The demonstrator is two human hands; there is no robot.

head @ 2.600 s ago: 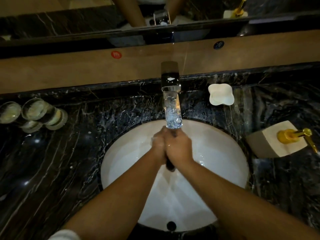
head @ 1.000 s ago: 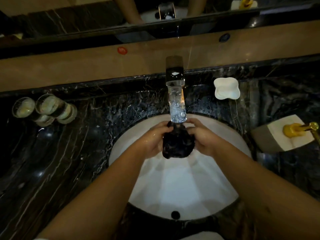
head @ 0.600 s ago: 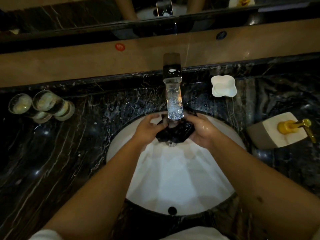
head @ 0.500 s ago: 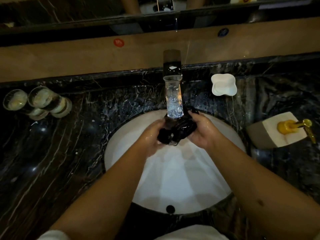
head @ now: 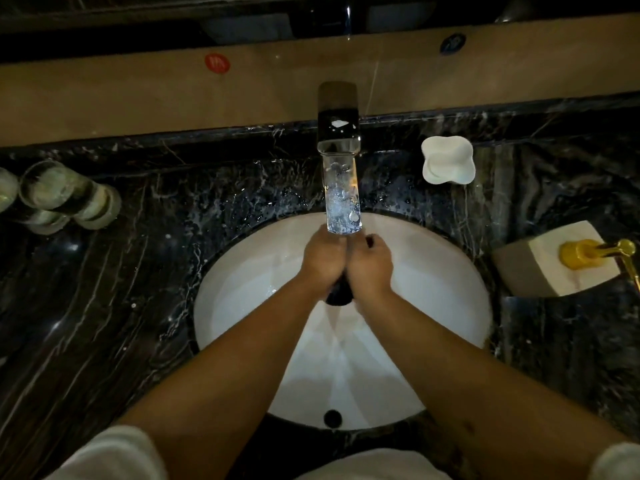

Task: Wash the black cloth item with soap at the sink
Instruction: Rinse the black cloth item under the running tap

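Note:
The black cloth item (head: 340, 293) is squeezed between my two hands over the white sink (head: 446, 289); only its lower end and a bit at the top show. My left hand (head: 320, 259) and my right hand (head: 372, 265) press together around it, fingers curled, right under the spout of the faucet (head: 341, 188), where water shows in its clear tube. A white soap dish (head: 447, 165) with a pale soap piece sits on the counter behind and right of the sink.
Black marble counter (head: 114, 306) surrounds the sink. Several glass tumblers (head: 65, 197) lie at the far left. A white soap dispenser with a gold pump (head: 561, 259) stands at the right. A beige ledge (head: 138, 95) runs behind the faucet.
My hands held the cloth spread apart under the spout; now they have closed together and bunched it between the palms, slightly lower in the basin.

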